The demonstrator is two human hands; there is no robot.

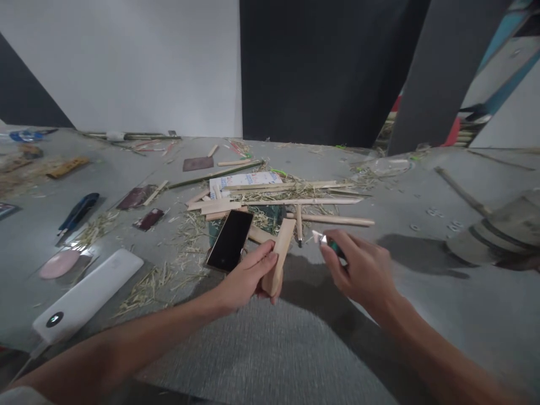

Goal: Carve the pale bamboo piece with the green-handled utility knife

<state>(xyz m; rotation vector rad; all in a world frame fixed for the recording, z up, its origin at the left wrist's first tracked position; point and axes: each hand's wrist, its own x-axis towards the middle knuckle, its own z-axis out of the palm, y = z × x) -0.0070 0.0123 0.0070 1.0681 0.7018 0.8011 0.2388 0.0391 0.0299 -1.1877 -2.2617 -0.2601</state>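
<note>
My left hand [248, 270] is closed around a flat pale wooden strip [283, 247], which tilts up and away from me. In my closed right hand [363, 264] is a small green tool with a shiny metal end [324, 239]; a pale tip shows in front of it, and most of its body is hidden by my fingers. The two hands are apart, with the tool to the right of the strip. Just left of the strip lies a black-screened phone [230, 241]. Behind it are several cut wooden pieces [221, 207] and a short thin stick [299, 222].
Shavings [147, 289] litter the grey table. On the left lie a white power bank [88, 295] with a cable, a blue-black utility knife [79, 212] and dark red sandpaper-like pieces [137, 197]. A grey cylinder [498, 236] is at right. Upright panels [329, 67] stand behind.
</note>
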